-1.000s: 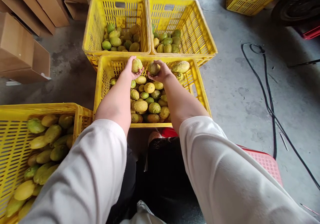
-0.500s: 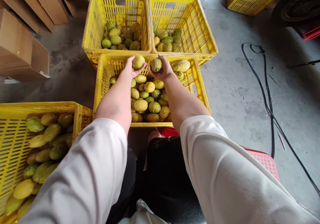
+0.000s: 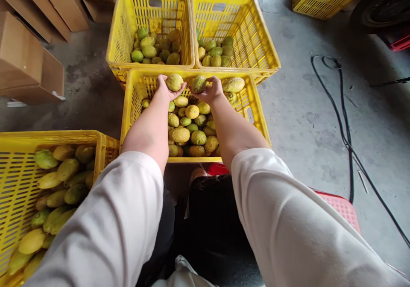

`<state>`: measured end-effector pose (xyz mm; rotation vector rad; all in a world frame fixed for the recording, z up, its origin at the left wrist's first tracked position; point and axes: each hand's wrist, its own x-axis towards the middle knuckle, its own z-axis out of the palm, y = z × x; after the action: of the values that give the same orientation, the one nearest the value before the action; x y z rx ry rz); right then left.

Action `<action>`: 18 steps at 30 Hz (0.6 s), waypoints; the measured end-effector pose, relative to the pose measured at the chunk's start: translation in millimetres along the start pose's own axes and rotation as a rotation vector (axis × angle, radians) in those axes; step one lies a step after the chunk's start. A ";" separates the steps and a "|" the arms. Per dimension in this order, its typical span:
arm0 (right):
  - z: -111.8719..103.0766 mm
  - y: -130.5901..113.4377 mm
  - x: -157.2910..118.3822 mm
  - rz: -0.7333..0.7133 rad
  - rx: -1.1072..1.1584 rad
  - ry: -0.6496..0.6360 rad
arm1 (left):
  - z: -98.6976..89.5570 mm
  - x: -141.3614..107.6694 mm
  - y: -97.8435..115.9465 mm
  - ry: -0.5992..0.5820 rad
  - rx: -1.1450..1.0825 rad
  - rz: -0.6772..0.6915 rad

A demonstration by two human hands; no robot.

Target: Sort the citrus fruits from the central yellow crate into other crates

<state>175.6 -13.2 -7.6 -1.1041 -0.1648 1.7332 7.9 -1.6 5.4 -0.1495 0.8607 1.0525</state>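
Observation:
My left hand (image 3: 171,90) is closed around a yellowish oval, lemon-like fruit (image 3: 174,82), resting on its palm and fingers. A greener fruit (image 3: 199,84) of the same sort sits in my right hand (image 3: 210,90), fingers under it and thumb at its side. Both hands are above the far part of the nearest yellow crate (image 3: 124,120), close to each other. Inside this crate lie several yellow and green fruits (image 3: 180,135), some with rough skin. A longer yellow fruit (image 3: 233,84) rests near its back right corner. My forearms hide parts of the pile.
Beyond stand two yellow crates side by side, one left (image 3: 112,30) and one right (image 3: 264,30), each holding fruits. Another fruit-filled crate (image 3: 99,144) is at my left. Cardboard boxes (image 3: 22,52) stand far left; a black cable (image 3: 344,124) and red stool (image 3: 339,208) are right.
My left hand has shifted slightly left and down with its fruit. The fruit in my right hand has turned and tilted a little, with the fingers repositioned around it.

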 end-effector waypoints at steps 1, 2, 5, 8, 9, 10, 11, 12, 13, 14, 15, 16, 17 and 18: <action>-0.2 -0.3 0.4 0.011 0.000 0.002 | 0.1 -1.0 0.4 -0.011 0.020 0.002; -0.3 -0.6 0.7 0.023 0.000 -0.001 | 0.7 -1.9 0.6 -0.019 0.042 0.008; 0.4 -0.9 1.6 0.043 0.019 -0.045 | 5.0 -4.4 -0.6 -0.024 0.071 0.015; 1.8 -0.6 2.5 0.058 0.039 -0.044 | 10.5 -7.0 -3.1 -0.007 0.042 0.002; 2.0 -0.4 2.6 0.073 0.028 -0.036 | 11.9 -7.8 -3.8 -0.009 0.033 -0.004; 2.0 -0.2 2.7 0.090 0.009 -0.031 | 13.0 -8.5 -4.2 -0.016 0.030 -0.009; 1.9 0.1 2.6 0.107 -0.013 -0.032 | 13.7 -9.0 -4.5 -0.025 0.032 -0.012; 1.7 0.2 2.3 0.122 -0.033 -0.036 | 14.0 -9.3 -4.5 -0.034 0.040 -0.014; 1.6 0.3 2.0 0.133 -0.045 -0.041 | 13.9 -9.3 -4.3 -0.039 0.052 -0.014; 1.6 0.2 1.7 0.139 -0.046 -0.045 | 13.4 -9.1 -4.0 -0.039 0.067 -0.013; 1.7 0.0 1.3 0.141 -0.033 -0.050 | 12.7 -8.8 -3.6 -0.038 0.083 -0.010; 1.9 -0.3 0.9 0.137 -0.014 -0.060 | 11.8 -8.4 -3.2 -0.037 0.098 -0.004; 2.0 -0.6 0.6 0.124 0.008 -0.075 | 10.8 -8.1 -2.8 -0.036 0.108 0.004; 2.1 -0.9 0.3 0.104 0.026 -0.094 | 9.8 -7.7 -2.6 -0.035 0.108 0.013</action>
<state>174.7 -11.8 -6.1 -1.0284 -0.1454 1.8768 13.7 -3.5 16.6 -0.0350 0.8859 1.0154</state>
